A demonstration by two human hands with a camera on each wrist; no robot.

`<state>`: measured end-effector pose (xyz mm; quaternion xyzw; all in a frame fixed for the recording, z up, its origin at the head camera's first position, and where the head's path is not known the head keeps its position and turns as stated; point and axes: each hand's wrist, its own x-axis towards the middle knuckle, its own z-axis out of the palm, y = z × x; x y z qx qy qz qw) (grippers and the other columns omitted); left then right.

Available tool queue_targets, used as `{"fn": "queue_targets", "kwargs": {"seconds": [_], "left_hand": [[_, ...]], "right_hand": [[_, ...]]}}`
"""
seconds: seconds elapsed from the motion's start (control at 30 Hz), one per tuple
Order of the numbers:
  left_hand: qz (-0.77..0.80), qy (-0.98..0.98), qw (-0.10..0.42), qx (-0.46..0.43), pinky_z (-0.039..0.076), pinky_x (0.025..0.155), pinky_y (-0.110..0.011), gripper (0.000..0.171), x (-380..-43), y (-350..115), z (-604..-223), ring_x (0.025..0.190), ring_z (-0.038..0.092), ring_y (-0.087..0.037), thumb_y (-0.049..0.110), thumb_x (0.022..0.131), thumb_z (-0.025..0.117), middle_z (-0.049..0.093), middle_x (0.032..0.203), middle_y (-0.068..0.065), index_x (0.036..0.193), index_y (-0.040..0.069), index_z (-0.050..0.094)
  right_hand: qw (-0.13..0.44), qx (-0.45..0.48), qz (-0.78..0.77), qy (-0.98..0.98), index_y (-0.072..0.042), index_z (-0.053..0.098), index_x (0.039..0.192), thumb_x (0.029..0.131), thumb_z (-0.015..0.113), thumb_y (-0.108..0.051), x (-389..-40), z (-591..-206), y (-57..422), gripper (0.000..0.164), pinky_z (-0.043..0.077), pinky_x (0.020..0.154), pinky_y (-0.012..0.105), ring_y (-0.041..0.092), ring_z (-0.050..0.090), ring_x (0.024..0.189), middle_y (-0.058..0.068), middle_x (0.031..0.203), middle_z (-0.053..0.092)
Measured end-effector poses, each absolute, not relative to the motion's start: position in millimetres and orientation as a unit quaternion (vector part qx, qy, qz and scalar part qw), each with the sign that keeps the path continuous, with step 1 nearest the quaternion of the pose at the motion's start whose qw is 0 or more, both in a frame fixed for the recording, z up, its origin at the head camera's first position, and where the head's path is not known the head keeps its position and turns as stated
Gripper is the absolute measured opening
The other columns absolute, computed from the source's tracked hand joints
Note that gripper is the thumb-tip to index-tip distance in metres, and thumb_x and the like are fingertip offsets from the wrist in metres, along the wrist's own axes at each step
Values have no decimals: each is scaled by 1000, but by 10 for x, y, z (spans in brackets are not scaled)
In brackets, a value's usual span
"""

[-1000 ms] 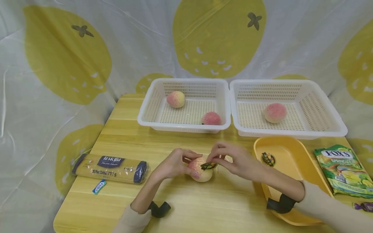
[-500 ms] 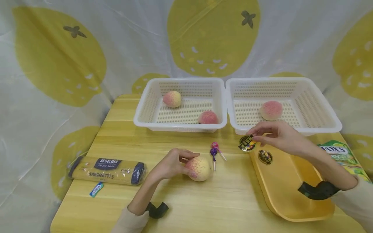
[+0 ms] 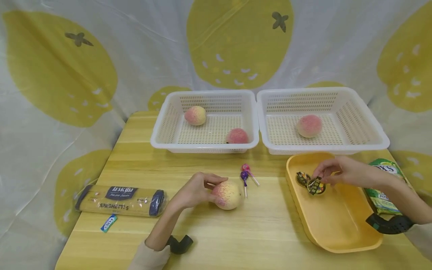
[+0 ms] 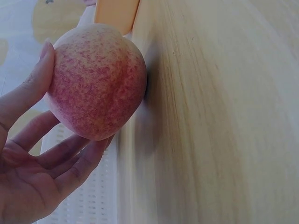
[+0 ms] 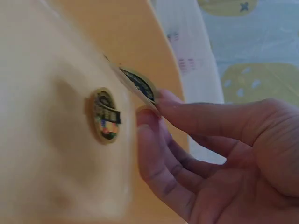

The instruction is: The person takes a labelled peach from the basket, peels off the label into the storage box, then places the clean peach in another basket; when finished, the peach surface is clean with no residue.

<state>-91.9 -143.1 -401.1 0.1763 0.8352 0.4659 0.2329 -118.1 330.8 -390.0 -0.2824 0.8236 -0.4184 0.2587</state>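
Observation:
My left hand (image 3: 195, 190) grips a pink-and-yellow peach (image 3: 228, 195) at table level, thumb on one side and fingers round the other; the left wrist view shows its reddish side (image 4: 100, 84). Over the far part of a yellow tray (image 3: 342, 217), my right hand (image 3: 352, 172) pinches a round black-and-gold sticker (image 3: 315, 186) by its edge between thumb and finger. In the right wrist view this sticker (image 5: 139, 86) stands tilted, edge-on. A second, similar sticker (image 5: 106, 116) lies flat in the tray, just left of the held one in the head view.
Two white baskets stand at the back: the left basket (image 3: 206, 147) holds two peaches, the right basket (image 3: 324, 148) one. Two lollipops (image 3: 244, 176) lie beyond the held peach. A spaghetti pack (image 3: 119, 200) and small wrapped candy (image 3: 109, 223) are left; a green candy bag (image 3: 384, 195) is right.
My right hand has lifted the sticker off the peach and carried it right, then down into the yellow tray. My left hand stays on the peach. The lollipops have come into view.

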Motion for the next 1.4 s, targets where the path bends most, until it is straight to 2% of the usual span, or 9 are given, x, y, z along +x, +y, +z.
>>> {"fn": "queue_targets", "kwargs": {"seconds": [0.3,0.63,0.83,1.0,1.07,1.13,1.23,1.3,1.4], "left_hand": [[468,836,238,158,58,97,-40,60,-932,-1438,-4004,114,67,-25,7,76,91,70,135,-12,132,6,71],[473,834,236,161,58,97,-38,59,-933,-1431,-4043,115,67,-25,9,76,91,70,136,-13,131,7,71],[476,832,240,153,58,99,-43,59,-922,-1422,-4037,115,67,-26,10,76,91,70,137,-12,132,7,71],[473,834,239,153,58,98,-41,59,-915,-1419,-4031,115,67,-26,10,76,91,70,137,-11,132,7,71],[472,834,238,155,58,98,-40,59,-917,-1422,-4032,115,67,-26,9,76,91,69,137,-12,131,6,71],[472,835,239,153,58,98,-40,58,-912,-1420,-4026,115,67,-26,8,76,91,70,137,-12,131,7,71],[472,835,241,151,58,97,-40,58,-910,-1418,-4026,114,67,-25,8,77,91,70,136,-11,131,7,72],[472,835,241,151,58,97,-40,58,-910,-1418,-4028,114,67,-25,8,77,91,70,136,-11,131,8,72],[476,831,243,153,59,97,-40,58,-914,-1420,-4031,119,66,-28,7,77,90,69,137,-12,131,7,72]], "right_hand": [[311,-343,-404,789,-3,71,111,98,66,-2,-1145,-4147,3239,14,56,74,22,6,66,90,11,106,74],[297,-308,-390,815,-8,67,127,106,57,-8,-1123,-3904,3449,24,56,83,22,8,67,102,0,118,74],[167,-255,-410,860,-1,53,144,105,46,7,-1244,-3611,3851,40,59,78,24,6,69,103,-10,123,72],[29,-156,-402,902,-11,45,156,104,54,3,-1392,-3575,4127,55,49,84,5,-14,57,111,-27,130,62],[1,-122,-383,916,-19,39,160,106,55,-5,-1448,-3601,4218,59,40,113,14,-14,45,130,-33,144,48],[-4,-97,-364,926,-26,27,165,108,53,-13,-1512,-3633,4296,64,20,132,38,3,28,154,-37,154,28],[27,-78,-356,931,-31,9,168,111,48,-21,-1610,-3675,4385,70,-3,118,80,41,-4,161,-33,162,4],[73,-64,-368,925,-37,-4,166,112,45,-26,-1672,-3696,4442,73,-1,110,86,61,-10,152,-22,168,-12],[140,-37,-382,913,-47,-21,158,113,39,-33,-1737,-3735,4530,76,-1,105,90,63,-20,147,-1,167,-32]]}}
